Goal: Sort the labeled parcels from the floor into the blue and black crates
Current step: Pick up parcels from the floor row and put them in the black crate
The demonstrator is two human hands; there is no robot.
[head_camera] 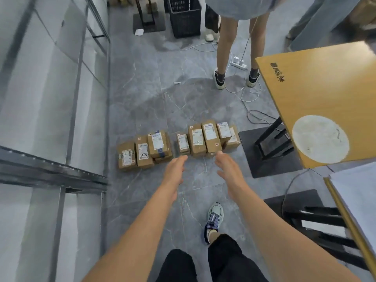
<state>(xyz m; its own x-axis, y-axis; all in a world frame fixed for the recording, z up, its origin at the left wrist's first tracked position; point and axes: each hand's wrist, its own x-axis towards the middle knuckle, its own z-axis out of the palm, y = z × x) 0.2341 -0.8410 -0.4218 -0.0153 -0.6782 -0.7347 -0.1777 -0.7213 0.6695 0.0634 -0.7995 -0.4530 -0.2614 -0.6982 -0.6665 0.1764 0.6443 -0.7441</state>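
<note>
Two bare forearms [142, 231] come up from the bottom edge, above black trousers [223, 257] and a pale shoe [214, 217] planted on the grey floor [142, 88]. At their ends both grips are wide and hold nothing. The left grip [175, 169] has its fingers straight and close together, and the right grip [228, 169] has its fingers loosely spread. A bare strip of floor shows between the two.

Just beyond the fingertips lie the parcels [196, 140], brown cardboard boxes with white labels, set in a row on the floor. One cluster sits ahead and to the left of the left grip. In it, a handwritten parcel [143, 152] carries dark scrawl on its label and a taped parcel [157, 142] has a blue band across it. The second cluster starts ahead of the gap between the grips and runs past the right grip, its boxes packed side by side. The right grip's longest finger overlaps the near edge of this cluster in the view. Whether it touches a box cannot be told.

Further out, to the right of the right grip, a black stand base [268, 155] rests on the floor under a wooden counter [325, 88] that bears a round pale patch [320, 139]. To the left of the left grip stands glass-fronted shelving [50, 98] on a metal frame. Well beyond the parcels, another person's legs [222, 47] stand beside a white power strip [240, 65] and loose cables [250, 94]. The black crate [185, 19] stands past them, at the far end of the floor.
</note>
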